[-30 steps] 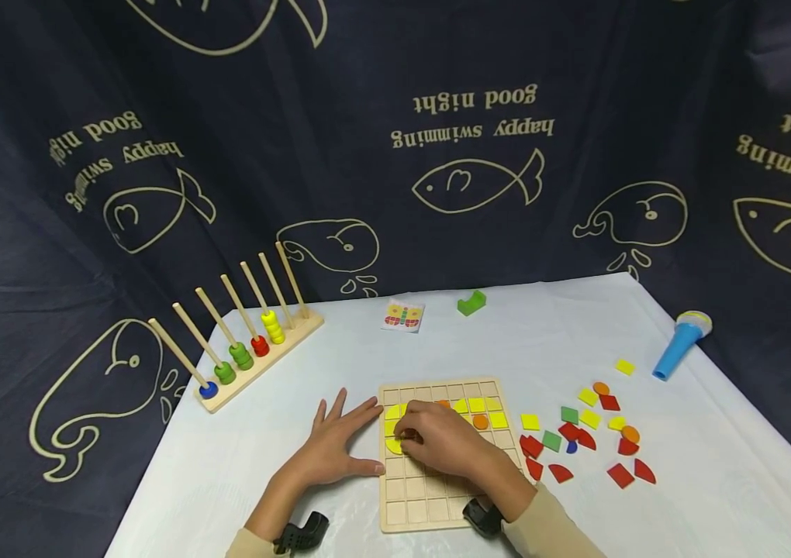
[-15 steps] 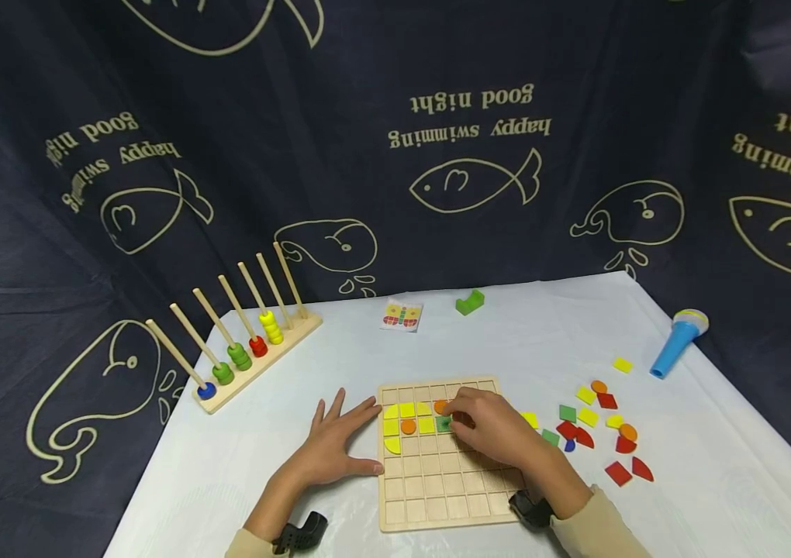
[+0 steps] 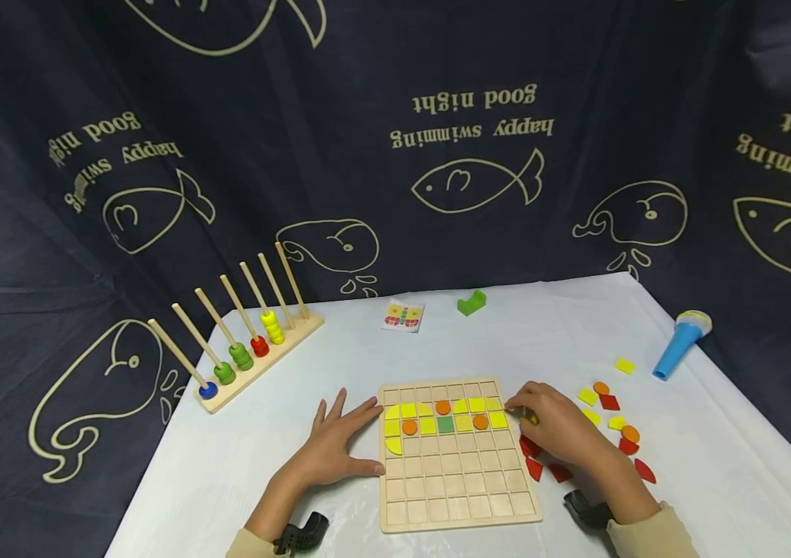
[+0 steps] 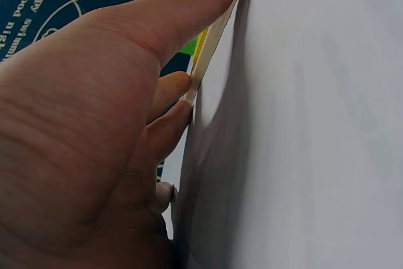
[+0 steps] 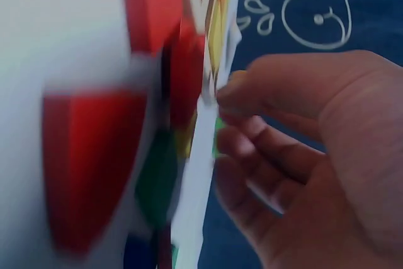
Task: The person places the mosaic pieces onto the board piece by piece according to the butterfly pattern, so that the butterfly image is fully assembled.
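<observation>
My left hand (image 3: pixel 335 443), fingers spread, rests on the table with thumb and fingertips at the left edge of the wooden grid board (image 3: pixel 458 509). In the left wrist view, its thumb (image 4: pixel 189 4) presses the board's rim. On the board, yellow pieces, orange discs (image 3: pixel 443 407) and one green square (image 3: pixel 445 424) fill cells of the upper rows. My right hand (image 3: pixel 552 422) hovers just off the board's right edge, fingers loosely curled, over a partly hidden yellow square. The right wrist view shows its thumb and fingers (image 5: pixel 277 89) with no piece plainly between them.
Loose red (image 3: pixel 609 402), yellow (image 3: pixel 587 397) and orange pieces lie right of the board, partly under my right hand. A blue toy microphone (image 3: pixel 678 349) stands farther right. Behind are a butterfly pattern card (image 3: pixel 403 316), a green block (image 3: pixel 471 303) and a peg rack with rings (image 3: pixel 263 364).
My right hand has moved from the board's left part to its middle, then off its right edge. A green square now shows in the second filled row. My left hand stays put.
</observation>
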Demonstrator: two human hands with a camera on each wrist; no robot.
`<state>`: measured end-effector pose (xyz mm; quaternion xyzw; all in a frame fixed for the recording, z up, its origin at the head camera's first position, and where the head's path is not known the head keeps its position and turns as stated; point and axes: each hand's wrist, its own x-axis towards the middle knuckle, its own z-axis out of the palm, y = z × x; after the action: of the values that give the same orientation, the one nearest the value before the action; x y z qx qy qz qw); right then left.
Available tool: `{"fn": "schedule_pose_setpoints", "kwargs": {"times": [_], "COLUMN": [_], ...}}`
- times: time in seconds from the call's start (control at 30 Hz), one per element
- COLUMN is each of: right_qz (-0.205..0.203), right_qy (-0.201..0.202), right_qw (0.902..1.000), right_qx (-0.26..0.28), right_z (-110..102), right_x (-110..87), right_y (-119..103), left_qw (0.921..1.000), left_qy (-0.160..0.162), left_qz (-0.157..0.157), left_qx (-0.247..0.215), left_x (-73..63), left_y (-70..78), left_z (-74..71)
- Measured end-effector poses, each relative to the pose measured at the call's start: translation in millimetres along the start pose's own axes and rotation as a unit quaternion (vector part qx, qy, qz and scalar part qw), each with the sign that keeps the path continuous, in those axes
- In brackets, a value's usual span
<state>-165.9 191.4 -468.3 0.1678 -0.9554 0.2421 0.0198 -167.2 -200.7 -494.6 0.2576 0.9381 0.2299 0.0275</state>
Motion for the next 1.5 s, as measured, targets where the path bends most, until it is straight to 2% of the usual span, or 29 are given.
{"fn": "schedule_pose_setpoints", "kwargs": {"times": [0.23,0.5,0.77,0.97,1.2,1.37,1.5], "right_qz": [0.037,0.023,0.018,-0.026,-0.075,-0.129,-0.154], "right_qy": [-0.033,-0.009,-0.006,0.0,-0.014,-0.014,-0.02], "right_qw": [0.9987,0.9997,0.9993,0.9973,0.9943,0.9884,0.9848], "right_qx": [0.008,-0.006,0.034,0.068,0.074,0.079,0.077], "right_z": [-4.1,-3.0,-0.5,4.9,14.1,21.9,28.6], "right_x": [-10.2,-8.4,-2.7,2.4,10.6,16.8,21.7], "right_y": [14.7,16.7,5.5,-5.7,-23.2,-37.0,-51.0], "left_qw": [1.0,1.0,1.0,1.0,1.0,1.0,1.0], "left_qy": [-0.002,-0.003,0.0,0.001,0.0,0.001,0.0], "left_qz": [-0.006,-0.006,-0.003,-0.004,-0.001,-0.001,-0.003], "left_qx": [-0.002,-0.002,-0.003,-0.004,-0.006,-0.005,-0.004], "left_x": [-1.8,-0.4,0.2,-0.4,0.4,0.5,0.3], "left_y": [-2.5,-1.5,-1.7,-1.5,-0.9,-1.0,-0.8], "left_z": [1.9,1.5,1.9,2.0,1.6,1.6,1.4]}}
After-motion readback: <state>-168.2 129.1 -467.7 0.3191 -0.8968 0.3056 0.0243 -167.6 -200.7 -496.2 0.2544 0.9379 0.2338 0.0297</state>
